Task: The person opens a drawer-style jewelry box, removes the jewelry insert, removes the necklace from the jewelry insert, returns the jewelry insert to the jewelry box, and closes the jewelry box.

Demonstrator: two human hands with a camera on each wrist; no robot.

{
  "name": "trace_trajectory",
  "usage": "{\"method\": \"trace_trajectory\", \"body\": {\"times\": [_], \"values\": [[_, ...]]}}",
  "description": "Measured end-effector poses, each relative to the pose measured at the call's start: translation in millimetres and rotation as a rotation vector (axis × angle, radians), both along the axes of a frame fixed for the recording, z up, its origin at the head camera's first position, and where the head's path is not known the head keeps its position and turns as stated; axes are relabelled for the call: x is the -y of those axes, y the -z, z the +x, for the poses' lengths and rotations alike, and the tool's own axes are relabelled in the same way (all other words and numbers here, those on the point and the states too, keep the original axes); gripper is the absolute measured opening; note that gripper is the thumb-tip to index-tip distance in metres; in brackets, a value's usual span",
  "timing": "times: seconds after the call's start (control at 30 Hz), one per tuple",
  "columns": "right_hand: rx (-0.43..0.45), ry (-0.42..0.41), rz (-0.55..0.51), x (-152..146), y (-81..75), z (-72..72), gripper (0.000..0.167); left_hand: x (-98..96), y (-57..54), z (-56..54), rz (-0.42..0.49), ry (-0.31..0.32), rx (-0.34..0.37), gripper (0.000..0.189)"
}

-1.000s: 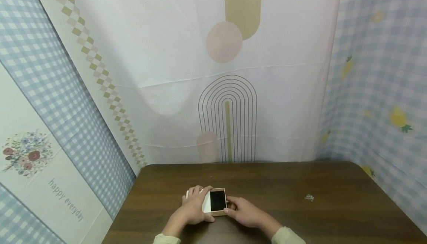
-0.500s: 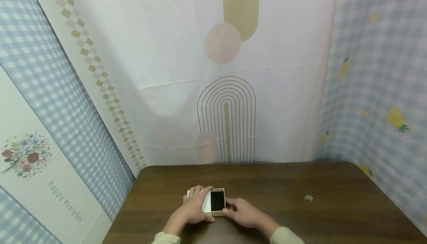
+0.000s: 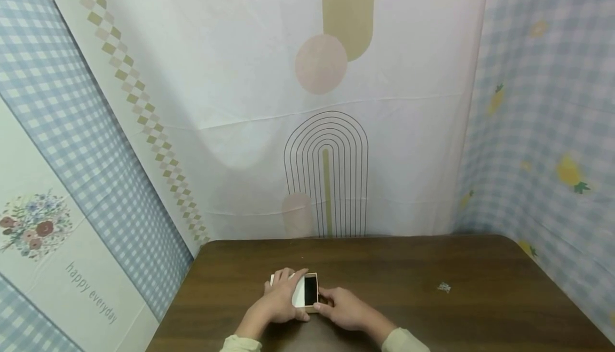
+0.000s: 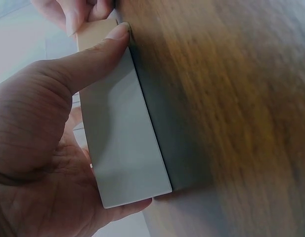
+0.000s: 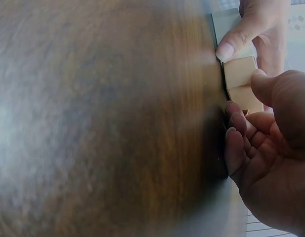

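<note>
A small drawer box lies on the brown table, partly pulled out. My left hand [image 3: 277,302] grips its white sleeve [image 3: 298,294], thumb along the near side and fingers over the far side. From the sleeve's right end sticks out the tan inner tray [image 5: 239,73], with a black lining [image 3: 310,291] inside. My right hand [image 3: 347,308] holds the tray's outer end, its thumb at the near corner and its other fingers bent at the end face. The left wrist view shows the sleeve's long plain side and the left thumb near the tray.
A small clear, crumpled-looking item [image 3: 444,287] lies on the right of the wood-grain table [image 3: 384,258]. Behind the table hangs a white patterned cloth [image 3: 240,101], with checked blue cloth [image 3: 538,127] on both sides.
The tray has slid left, further into the sleeve, and less black lining shows. My right hand has moved left with it; the left hand stays in place on the sleeve.
</note>
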State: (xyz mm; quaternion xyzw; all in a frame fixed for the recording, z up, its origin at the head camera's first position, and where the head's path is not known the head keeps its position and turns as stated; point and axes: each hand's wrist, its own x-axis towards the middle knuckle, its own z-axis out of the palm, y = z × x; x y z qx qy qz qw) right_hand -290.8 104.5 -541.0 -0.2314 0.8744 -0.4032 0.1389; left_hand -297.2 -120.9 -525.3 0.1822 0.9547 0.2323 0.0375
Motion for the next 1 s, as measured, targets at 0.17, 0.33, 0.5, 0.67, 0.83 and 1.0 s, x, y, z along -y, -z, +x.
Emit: {"method": "trace_trajectory", "body": {"times": [0.17,0.33,0.5,0.67,0.83,1.0], "values": [[-0.044,-0.001,0.008,4,1.9,0.5,0.063,-1.5,-3.5,0.9,0.003,0.006,0.013,0.107],[-0.045,0.007,0.019,7,2.4,0.9,0.064,-2.9,4.2,-2.6,0.000,0.009,-0.004,0.108],[-0.074,0.010,0.055,10,1.0,0.0,0.064,-2.8,16.8,-7.5,0.020,0.004,-0.046,0.109],[-0.100,0.005,0.082,14,0.0,-0.5,0.062,-3.2,13.1,-5.9,0.025,0.009,-0.044,0.109],[-0.089,0.002,0.062,15,0.3,-0.5,0.062,-5.3,-1.0,-0.4,0.009,0.024,-0.031,0.109],[-0.042,-0.005,0.050,15,1.5,-0.5,0.059,-5.3,-0.2,-0.8,0.005,0.026,-0.018,0.108]]}}
